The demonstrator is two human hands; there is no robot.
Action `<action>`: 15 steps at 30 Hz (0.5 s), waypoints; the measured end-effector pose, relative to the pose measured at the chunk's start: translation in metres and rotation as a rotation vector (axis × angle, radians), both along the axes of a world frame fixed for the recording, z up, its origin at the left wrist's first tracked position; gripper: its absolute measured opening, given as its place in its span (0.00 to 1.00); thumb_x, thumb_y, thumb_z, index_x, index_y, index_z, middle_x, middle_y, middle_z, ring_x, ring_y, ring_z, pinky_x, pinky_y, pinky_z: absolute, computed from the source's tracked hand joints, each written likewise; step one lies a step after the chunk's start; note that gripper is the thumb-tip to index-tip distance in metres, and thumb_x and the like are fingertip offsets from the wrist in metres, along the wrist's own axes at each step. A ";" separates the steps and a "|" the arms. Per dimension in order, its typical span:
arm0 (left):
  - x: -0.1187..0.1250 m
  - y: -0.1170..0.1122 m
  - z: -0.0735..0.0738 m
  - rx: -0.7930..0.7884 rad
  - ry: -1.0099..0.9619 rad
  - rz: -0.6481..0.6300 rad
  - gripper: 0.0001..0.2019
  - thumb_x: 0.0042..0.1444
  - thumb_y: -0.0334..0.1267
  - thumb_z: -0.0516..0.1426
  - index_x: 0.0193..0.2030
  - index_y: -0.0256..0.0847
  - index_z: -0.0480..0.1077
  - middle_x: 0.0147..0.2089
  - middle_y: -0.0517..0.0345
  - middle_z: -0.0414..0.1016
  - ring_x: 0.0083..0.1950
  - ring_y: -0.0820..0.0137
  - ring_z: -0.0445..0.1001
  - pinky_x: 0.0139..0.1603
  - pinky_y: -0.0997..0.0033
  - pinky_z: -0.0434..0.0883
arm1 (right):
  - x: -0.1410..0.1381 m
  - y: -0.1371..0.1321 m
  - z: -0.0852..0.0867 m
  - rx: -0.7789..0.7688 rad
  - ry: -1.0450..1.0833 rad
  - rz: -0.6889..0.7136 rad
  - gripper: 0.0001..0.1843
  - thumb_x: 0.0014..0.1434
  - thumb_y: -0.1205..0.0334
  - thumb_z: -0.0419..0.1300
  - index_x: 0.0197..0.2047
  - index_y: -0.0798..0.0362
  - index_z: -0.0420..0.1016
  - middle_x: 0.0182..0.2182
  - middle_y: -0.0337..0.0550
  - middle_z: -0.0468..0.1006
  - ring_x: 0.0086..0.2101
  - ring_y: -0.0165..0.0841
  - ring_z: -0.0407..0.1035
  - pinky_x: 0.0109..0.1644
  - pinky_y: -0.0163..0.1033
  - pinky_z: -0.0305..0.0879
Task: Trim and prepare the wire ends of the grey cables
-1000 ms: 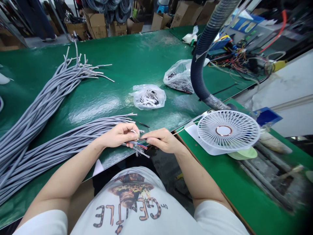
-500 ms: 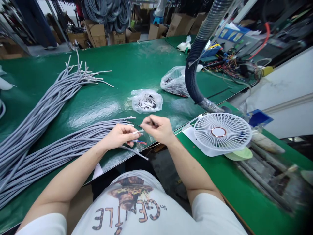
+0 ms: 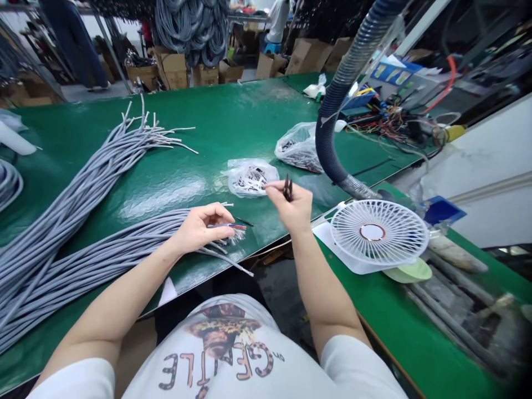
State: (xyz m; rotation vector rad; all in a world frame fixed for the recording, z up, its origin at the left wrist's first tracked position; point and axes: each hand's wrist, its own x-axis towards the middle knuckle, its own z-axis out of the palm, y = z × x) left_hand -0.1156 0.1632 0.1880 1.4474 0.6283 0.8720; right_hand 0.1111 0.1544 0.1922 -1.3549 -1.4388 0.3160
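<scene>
White fan [image 3: 372, 232] near a dark ribbed hose [image 3: 326, 133] — cardboard boxes [image 3: 305, 57] farther back

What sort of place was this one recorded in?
Probably a cable-assembly workshop: bundled grey cables lie across a green-topped workbench, with large coils of grey cable and open cardboard boxes beyond its far edge.

On the table [image 3: 224, 122], a cable bundle [image 3: 137, 238] ran from the far left up to my left hand [image 3: 205, 224], which held a cable end [image 3: 239, 226], and a second bundle [image 3: 95, 160] lay farther back. My right hand [image 3: 294, 208], holding a hand tool [image 3: 287, 188], was just beside a small bag [image 3: 245, 185], with a larger bag [image 3: 299, 147] behind it to the right. On the bench [image 3: 382, 327] at my right stood a fan [image 3: 372, 232].
</scene>
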 end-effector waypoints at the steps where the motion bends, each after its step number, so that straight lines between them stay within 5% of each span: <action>1: 0.000 0.000 0.000 0.023 -0.005 0.041 0.10 0.43 0.37 0.68 0.31 0.36 0.74 0.30 0.58 0.73 0.29 0.75 0.71 0.30 0.76 0.69 | -0.009 -0.013 0.001 -0.020 0.076 0.076 0.12 0.54 0.54 0.61 0.34 0.53 0.79 0.18 0.34 0.65 0.20 0.25 0.55 0.25 0.33 0.54; 5: 0.001 -0.001 -0.001 0.072 -0.032 0.160 0.09 0.46 0.38 0.66 0.30 0.37 0.74 0.29 0.59 0.72 0.29 0.75 0.70 0.31 0.76 0.68 | -0.046 -0.042 0.004 -0.045 0.179 0.286 0.16 0.47 0.56 0.68 0.40 0.53 0.79 0.16 0.29 0.57 0.18 0.22 0.49 0.22 0.31 0.50; 10: -0.003 -0.004 0.003 0.214 0.012 0.266 0.06 0.48 0.38 0.65 0.31 0.38 0.76 0.29 0.57 0.74 0.31 0.73 0.71 0.33 0.74 0.68 | -0.074 -0.037 0.005 0.016 0.219 0.266 0.08 0.52 0.59 0.64 0.33 0.54 0.78 0.18 0.31 0.63 0.19 0.22 0.52 0.24 0.30 0.54; 15: -0.005 -0.007 0.011 0.418 0.105 0.404 0.04 0.48 0.36 0.64 0.29 0.38 0.77 0.29 0.57 0.76 0.30 0.73 0.71 0.33 0.74 0.68 | -0.081 -0.029 0.003 -0.018 0.323 0.252 0.10 0.53 0.56 0.61 0.28 0.54 0.76 0.19 0.35 0.68 0.20 0.24 0.57 0.24 0.32 0.56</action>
